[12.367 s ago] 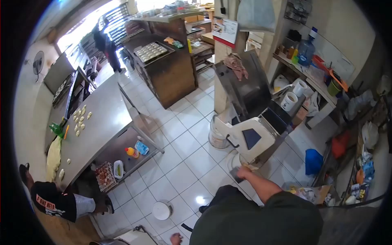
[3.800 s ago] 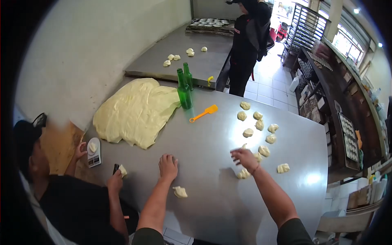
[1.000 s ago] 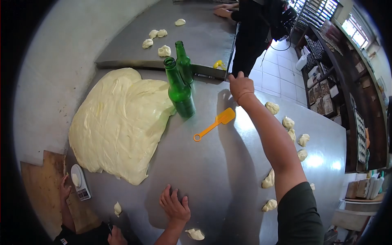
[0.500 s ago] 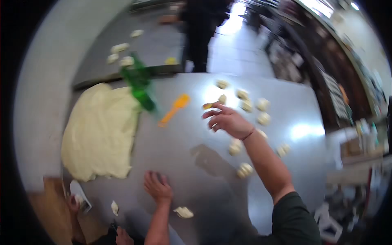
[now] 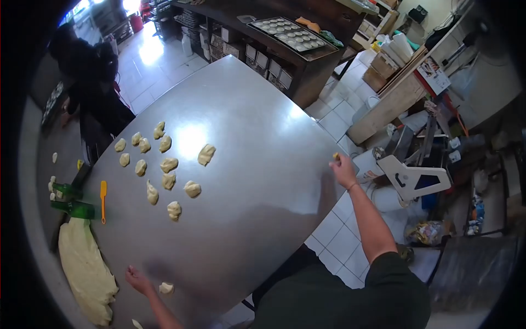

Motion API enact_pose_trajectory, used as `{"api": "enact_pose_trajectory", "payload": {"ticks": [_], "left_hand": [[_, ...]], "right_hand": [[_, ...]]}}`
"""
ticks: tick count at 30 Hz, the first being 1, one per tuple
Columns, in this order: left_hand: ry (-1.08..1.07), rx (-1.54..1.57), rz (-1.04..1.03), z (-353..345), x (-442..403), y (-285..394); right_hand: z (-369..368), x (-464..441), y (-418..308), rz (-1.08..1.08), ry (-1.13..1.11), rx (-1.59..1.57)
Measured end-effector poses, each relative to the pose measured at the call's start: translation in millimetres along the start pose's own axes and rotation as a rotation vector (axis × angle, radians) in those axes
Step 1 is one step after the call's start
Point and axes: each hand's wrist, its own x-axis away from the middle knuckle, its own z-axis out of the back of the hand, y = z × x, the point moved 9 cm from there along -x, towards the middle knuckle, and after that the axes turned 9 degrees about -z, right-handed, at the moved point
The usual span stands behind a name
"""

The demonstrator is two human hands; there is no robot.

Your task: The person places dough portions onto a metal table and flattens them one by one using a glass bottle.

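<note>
- Pinching a small yellow object (image 5: 336,156), my right grip (image 5: 346,173) is staying out by the right corner of the smooth grey metal table (image 5: 246,186).
- My left grip (image 5: 139,281) is reaching near a pale, lumpy dough piece (image 5: 166,288); I cannot tell whether it is spread or pressed together.
- Cream-coloured dough lumps (image 5: 168,164) are lying mid-table, right of the flat orange spatula (image 5: 103,202).

No legible text, brand, number or sign found. White rectangular sheet (image 5: 434,74) with red strip along one edge, at the upper end of the beige pillar (image 5: 383,108): dark print present, too small to read.
</note>
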Motion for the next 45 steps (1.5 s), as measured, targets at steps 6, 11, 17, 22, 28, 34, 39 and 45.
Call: {"api": "enact_pose_trajectory", "payload": {"ticks": [6,11,17,22,28,34,39,45], "left_hand": [[-0.109,0.271,-0.031,-30.3,181.0,177.0],[-0.11,-0.055,-0.306,-10.3,272.3,278.2],[0.026,-0.397,-0.014,38.5,311.5,199.9],[0.048,-0.413,-0.005,39.3,318.8,193.3],[0.078,-0.36,0.042,41.1,317.6,210.4],[0.072,-0.302,0.067,48.2,311.9,219.6],[0.061,-0.221,0.138,49.8,311.7,204.1],[0.204,0.129,0.352,67.9,210.7,112.7]], "right_hand": [[-107.3,1.3,-67.1,0.499,0.111,0.464],[-144.7,153.8,-63.0,0.78,-0.425,0.473],[-14.7,-1.5,15.3,0.338,0.083,0.636],[-67.5,-69.0,-47.3,0.31,0.192,0.689],[-169.4,-6.6,-122.7,0.666,-0.036,0.77],[-305.1,155.3,-188.6,0.946,-0.344,0.764],[-406.5,293.1,-228.5,1.204,-0.533,0.739],[-504.0,451.4,-262.8,1.412,-0.729,0.829]]}}
